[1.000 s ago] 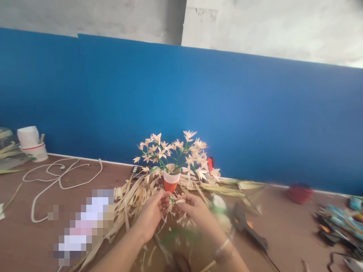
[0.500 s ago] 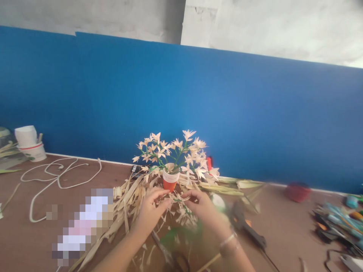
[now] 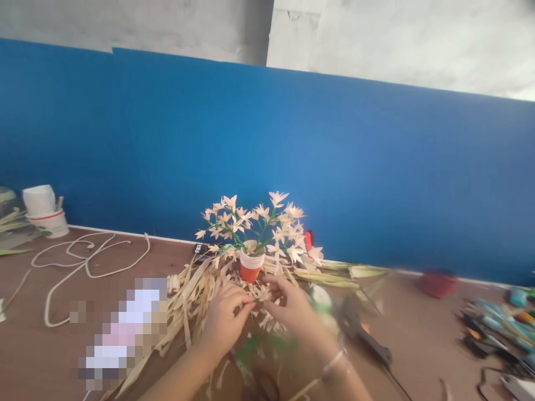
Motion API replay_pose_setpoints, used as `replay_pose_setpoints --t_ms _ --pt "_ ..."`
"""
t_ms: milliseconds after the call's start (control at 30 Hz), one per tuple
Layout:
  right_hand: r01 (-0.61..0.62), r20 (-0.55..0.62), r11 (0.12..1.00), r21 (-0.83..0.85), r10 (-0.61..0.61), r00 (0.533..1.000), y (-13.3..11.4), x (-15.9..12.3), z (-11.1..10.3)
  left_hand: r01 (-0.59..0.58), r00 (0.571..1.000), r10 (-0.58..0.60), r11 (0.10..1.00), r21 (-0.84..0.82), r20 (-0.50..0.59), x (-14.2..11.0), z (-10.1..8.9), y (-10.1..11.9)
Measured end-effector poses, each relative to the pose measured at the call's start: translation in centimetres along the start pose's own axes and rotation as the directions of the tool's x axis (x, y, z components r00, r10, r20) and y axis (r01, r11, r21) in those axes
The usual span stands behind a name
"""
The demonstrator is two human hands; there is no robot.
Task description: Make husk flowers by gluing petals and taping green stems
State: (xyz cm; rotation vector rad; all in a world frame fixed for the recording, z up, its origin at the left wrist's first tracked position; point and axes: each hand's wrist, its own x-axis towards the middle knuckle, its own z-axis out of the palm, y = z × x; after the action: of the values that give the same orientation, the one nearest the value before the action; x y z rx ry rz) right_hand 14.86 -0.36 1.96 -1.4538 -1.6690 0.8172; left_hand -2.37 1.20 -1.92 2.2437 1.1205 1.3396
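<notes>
My left hand [image 3: 228, 314] pinches the green stem of a small pale husk flower [image 3: 261, 292] between thumb and fingertips. The flower's petals spread toward my right hand [image 3: 290, 305], whose thumb and fingers are parted around it; whether they touch the petals I cannot tell. Just beyond my hands stands a stack of white and orange paper cups [image 3: 251, 266], upright, with branching green stems and many cream flowers [image 3: 236, 223] in it. Loose petals and flower pieces [image 3: 271, 322] lie beneath my hands, partly hidden by them.
Dried husk strips [image 3: 184, 301] spread to the left, with more husks [image 3: 334, 275] behind at right. A hot glue gun [image 3: 363, 334] lies right of my right arm. A white cable [image 3: 54, 295], white cups [image 3: 48, 223], a red bowl [image 3: 438, 283] and cluttered tools [image 3: 493, 334] lie farther out. A blue panel [image 3: 259, 139] stands behind.
My left hand has moved slightly down and right with the flower stem. My right hand's fingers, closed together near the flower before, are now parted.
</notes>
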Motion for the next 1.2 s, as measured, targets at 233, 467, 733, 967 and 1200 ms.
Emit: replay_pose_setpoints --t_ms 233,467,733,967,1200 --pt "-0.274 0.187 0.856 0.439 0.212 0.959 0.0 -0.1 0.8 0.079 0.993 -0.086 0.993 -0.089 -0.075 0.1 0.0 0.3" --pt "-0.337 0.206 0.672 0.659 0.269 0.941 0.1 -0.1 2.8 0.121 0.988 -0.133 0.981 -0.152 -0.071 0.2 0.2 0.2" --pt "-0.252 0.128 0.732 0.633 0.222 0.967 0.2 0.1 2.4 0.152 0.985 -0.161 0.980 -0.127 -0.060 0.3 -0.2 0.7" --pt "-0.230 0.118 0.746 0.626 0.200 0.973 -0.3 0.0 2.6 0.170 0.982 -0.182 0.967 -0.192 -0.045 0.5 -0.2 0.8" --pt "-0.243 -0.114 0.970 0.013 0.243 0.963 1.4 0.9 0.4 0.381 0.881 -0.443 0.872 -0.308 -0.165 0.6 -0.8 -0.7"
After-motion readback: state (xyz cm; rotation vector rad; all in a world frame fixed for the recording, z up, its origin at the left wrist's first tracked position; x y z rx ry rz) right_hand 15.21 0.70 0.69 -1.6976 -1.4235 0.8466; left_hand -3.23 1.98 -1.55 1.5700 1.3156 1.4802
